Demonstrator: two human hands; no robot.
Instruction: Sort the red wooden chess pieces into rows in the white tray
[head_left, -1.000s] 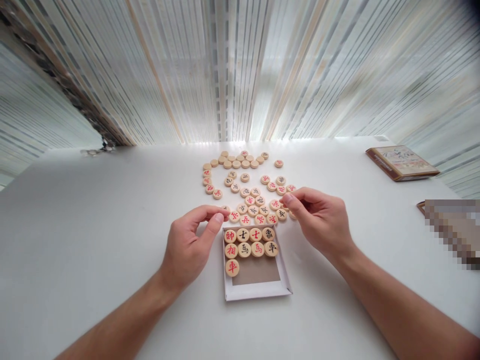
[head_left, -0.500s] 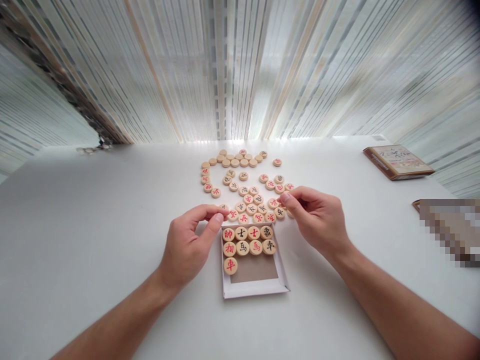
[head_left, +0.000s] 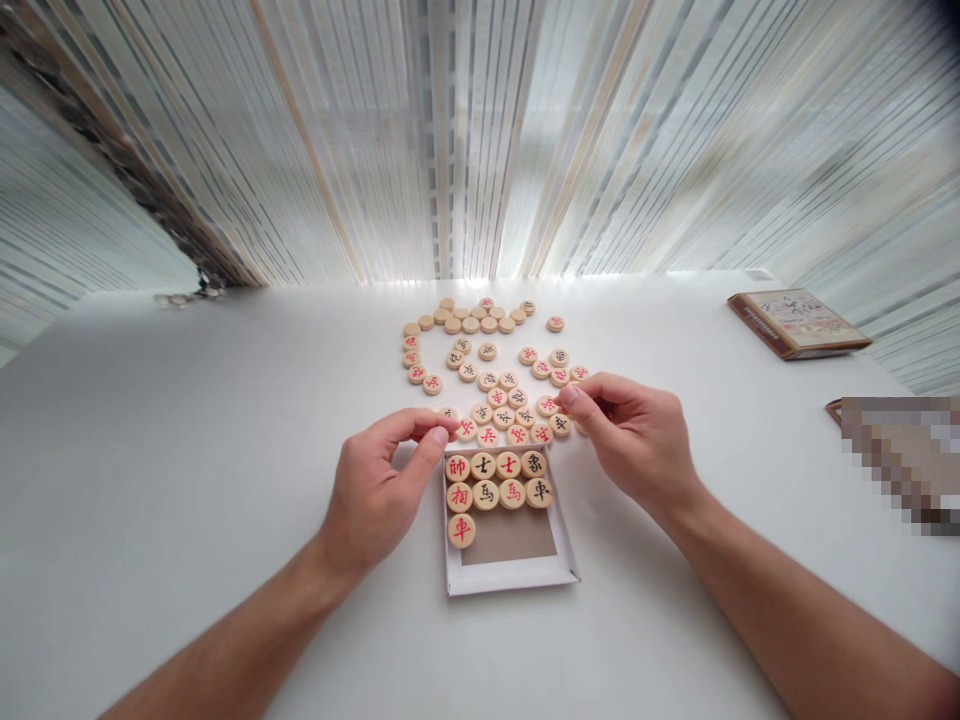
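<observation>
My left hand (head_left: pixel 386 485) hovers by the upper left corner of a shallow white box (head_left: pixel 517 578), thumb and index tips drawn together, with no piece showing between them. Beside its fingertips lies a red-marked xiangqi piece (head_left: pixel 466 429). Right of the box, my right hand (head_left: pixel 634 435) has its fingers curled and its thumb against the index finger. Its tips are close to another red-marked piece (head_left: pixel 548 405); whether they touch it I cannot tell. Inside the box, several round wooden pieces (head_left: pixel 486 494) fill two rows, and a single red piece (head_left: pixel 461 531) starts a third.
Beyond the box, many loose pieces (head_left: pixel 497 398) lie spread over the white table (head_left: pixel 247 420), some face down (head_left: pixel 470 326) at the back. A printed box (head_left: pixel 806 322) sits at the far right, near a blurred-out object (head_left: pixel 904 460). A striped curtain (head_left: pixel 480 140) hangs behind.
</observation>
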